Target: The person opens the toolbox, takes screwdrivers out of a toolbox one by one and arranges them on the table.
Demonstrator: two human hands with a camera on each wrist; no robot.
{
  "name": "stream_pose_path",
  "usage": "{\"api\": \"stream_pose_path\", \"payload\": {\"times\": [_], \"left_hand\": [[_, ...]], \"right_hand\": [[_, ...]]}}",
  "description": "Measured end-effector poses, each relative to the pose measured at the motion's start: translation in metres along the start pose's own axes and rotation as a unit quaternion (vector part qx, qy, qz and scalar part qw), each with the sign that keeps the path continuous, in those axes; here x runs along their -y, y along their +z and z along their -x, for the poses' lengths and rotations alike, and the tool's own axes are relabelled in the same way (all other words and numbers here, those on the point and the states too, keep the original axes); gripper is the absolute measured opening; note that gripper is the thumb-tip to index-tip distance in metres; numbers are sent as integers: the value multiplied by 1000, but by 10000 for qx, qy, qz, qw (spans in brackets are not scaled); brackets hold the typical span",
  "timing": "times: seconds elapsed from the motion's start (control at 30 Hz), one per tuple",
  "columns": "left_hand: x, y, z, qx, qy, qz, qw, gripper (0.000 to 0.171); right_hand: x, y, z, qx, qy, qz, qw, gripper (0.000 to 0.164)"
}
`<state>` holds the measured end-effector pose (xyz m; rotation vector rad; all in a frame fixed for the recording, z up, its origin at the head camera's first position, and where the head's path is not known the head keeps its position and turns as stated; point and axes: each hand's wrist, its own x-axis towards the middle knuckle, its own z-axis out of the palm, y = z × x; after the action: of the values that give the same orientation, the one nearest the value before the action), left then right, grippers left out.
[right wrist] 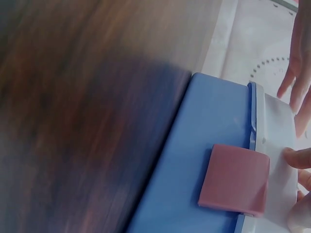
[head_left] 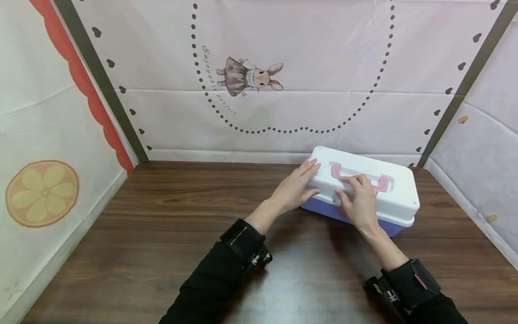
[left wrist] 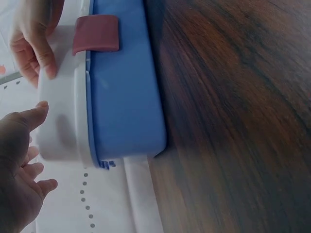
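A storage box with a white lid (head_left: pixel 398 191) and a blue-violet base (head_left: pixel 323 208) sits at an angle on the table. A pink handle (head_left: pixel 382 183) lies in the recess on top. My left hand (head_left: pixel 289 189) rests at the box's left end with its fingers extended along the lid. Over the front of the lid, my right hand (head_left: pixel 361 202) has bent fingers at the handle's middle, hiding part of it, and its thumb on the lid's front. Below that thumb, the pink latch (right wrist: pixel 235 179) lies flat across the seam between lid and base.
The brown wood-grain table (head_left: pixel 182 216) spreads to the left and in front of the box. A white printed cloth wall (head_left: pixel 307 54) rises along the back, close behind the box. More cloth panels stand at the left (head_left: pixel 24 135) and right (head_left: pixel 485 157).
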<state>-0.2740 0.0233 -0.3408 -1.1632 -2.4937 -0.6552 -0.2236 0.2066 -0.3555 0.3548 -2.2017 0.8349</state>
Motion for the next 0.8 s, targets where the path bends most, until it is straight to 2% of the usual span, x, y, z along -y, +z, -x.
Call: {"api": "stream_pose_path", "payload": {"times": [0.2,0.57,0.8], "left_hand": [[7,-1,11,32,-25,133,9999,51],[15,-14,36,-428,57,-69,9990,42],[14,-24,51,-586,73,-309,9978,40]], "right_hand": [[9,6,1,54,-199,-129,9997,30],[19,15,0,308,-585,-444,9968,31],[18,19,-2,585,-1016,-810,9898,31]]}}
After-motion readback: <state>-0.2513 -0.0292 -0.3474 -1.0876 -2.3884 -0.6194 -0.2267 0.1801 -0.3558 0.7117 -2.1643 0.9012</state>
